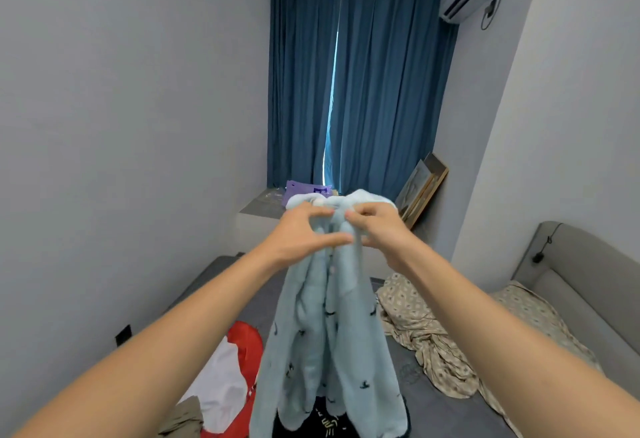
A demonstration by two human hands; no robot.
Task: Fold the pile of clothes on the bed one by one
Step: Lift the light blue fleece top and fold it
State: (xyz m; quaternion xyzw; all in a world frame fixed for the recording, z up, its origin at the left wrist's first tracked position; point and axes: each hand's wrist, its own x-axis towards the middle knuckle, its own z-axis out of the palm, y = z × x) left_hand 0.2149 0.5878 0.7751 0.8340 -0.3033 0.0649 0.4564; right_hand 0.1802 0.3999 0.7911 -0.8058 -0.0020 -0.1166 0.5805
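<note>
Both arms reach forward and hold a pale blue fleece garment (pixel 325 344) up in the air over the bed (pixel 446 413), gathered at its top edge. The left hand (pixel 304 233) grips the bunched fabric from the left, thumb curled in below and fingers wrapped over the top; the right hand (pixel 377 226) pinches the same top edge just beside it, fingers curled onto the cloth. The two hands nearly touch. The garment hangs straight down in long folds, scattered with small dark marks, and its lower hem hangs low in front of the pile of clothes (pixel 225 385) at the near end of the bed. In that pile a red and white piece (pixel 239 361) lies to the left of the hanging fleece, an olive piece (pixel 183 420) sits at the bottom edge of the view, and a black piece with pale print (pixel 325 420) shows under the hem. To the right, a crumpled patterned sheet (pixel 422 333) spreads across the grey mattress toward a matching pillow (pixel 533 313) by the padded headboard (pixel 585 271). Bare grey mattress lies between the pile and the sheet. The bed's left edge runs close along the wall. Beyond the bed, a low ledge carries a purple packet (pixel 304 190) under the blue curtain (pixel 360 74), and a framed picture (pixel 420 188) leans in the corner.
</note>
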